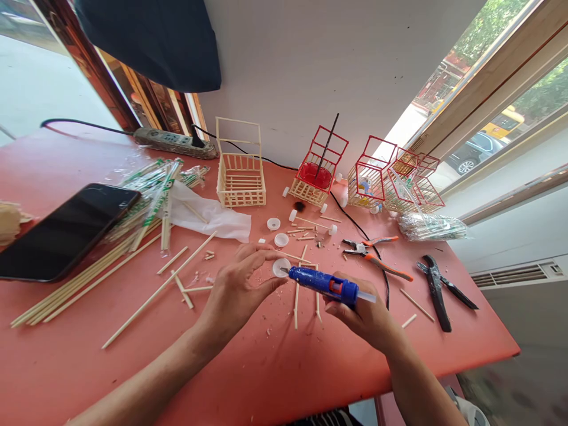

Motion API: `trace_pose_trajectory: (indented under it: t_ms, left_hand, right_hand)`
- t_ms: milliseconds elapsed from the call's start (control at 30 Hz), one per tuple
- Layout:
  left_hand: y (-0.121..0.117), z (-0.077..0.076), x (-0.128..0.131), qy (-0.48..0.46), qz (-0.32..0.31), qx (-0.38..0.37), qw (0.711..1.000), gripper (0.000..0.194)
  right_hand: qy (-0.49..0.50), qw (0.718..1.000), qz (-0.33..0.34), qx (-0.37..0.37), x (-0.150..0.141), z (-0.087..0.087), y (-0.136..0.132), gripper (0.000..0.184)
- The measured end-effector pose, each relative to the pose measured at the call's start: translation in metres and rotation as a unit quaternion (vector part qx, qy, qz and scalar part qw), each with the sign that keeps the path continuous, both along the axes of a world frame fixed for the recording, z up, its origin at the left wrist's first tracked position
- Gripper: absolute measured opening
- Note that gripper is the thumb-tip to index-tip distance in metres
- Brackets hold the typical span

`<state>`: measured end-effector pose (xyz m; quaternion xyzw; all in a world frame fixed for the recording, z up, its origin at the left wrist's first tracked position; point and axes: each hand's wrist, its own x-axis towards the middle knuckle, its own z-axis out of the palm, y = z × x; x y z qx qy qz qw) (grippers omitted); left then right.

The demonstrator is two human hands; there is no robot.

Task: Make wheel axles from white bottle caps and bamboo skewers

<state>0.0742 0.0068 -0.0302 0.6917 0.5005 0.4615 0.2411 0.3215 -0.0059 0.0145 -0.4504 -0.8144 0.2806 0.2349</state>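
Note:
My right hand [361, 313] grips a blue hot glue gun [317, 281], a clear glue stick poking out of its back end. Its nozzle touches or hovers just over the middle of a white bottle cap [280, 264]; I cannot tell which. That cap is pinched between the thumb and fingers of my left hand [239, 278]. Two more white caps [281, 239] lie just beyond. Beneath the glue gun is a small frame of sticks [296, 302], partly hidden. A stick with white caps at both ends [313, 222] lies farther back.
Stick carts [242, 180], some red-trimmed [319, 165], line the wall. Pliers with orange handles [377, 257] and black-handled cutters [439, 290] lie right. A phone [66, 231], wrapped chopsticks [166, 201] and loose sticks [160, 290] cover the left. A power strip [173, 142] is behind; a black cord [355, 222] crosses rightward.

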Motion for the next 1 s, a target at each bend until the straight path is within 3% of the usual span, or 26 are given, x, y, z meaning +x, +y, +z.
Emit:
trace_pose_trajectory:
  t_ms: [500,1000]
  left_hand:
    - [0.0000,0.0000,-0.0005,-0.013,-0.006,-0.013,1.000,0.022]
    - [-0.0005,0.0012,0.0000,-0.017,-0.015,-0.017,1.000,0.023]
  right_hand:
    - [0.049,0.998,0.010,-0.036,-0.0024,0.0040,0.0019,0.045]
    - [0.008,1.000,0.012,0.007,-0.0001,0.0021,0.0035,0.043]
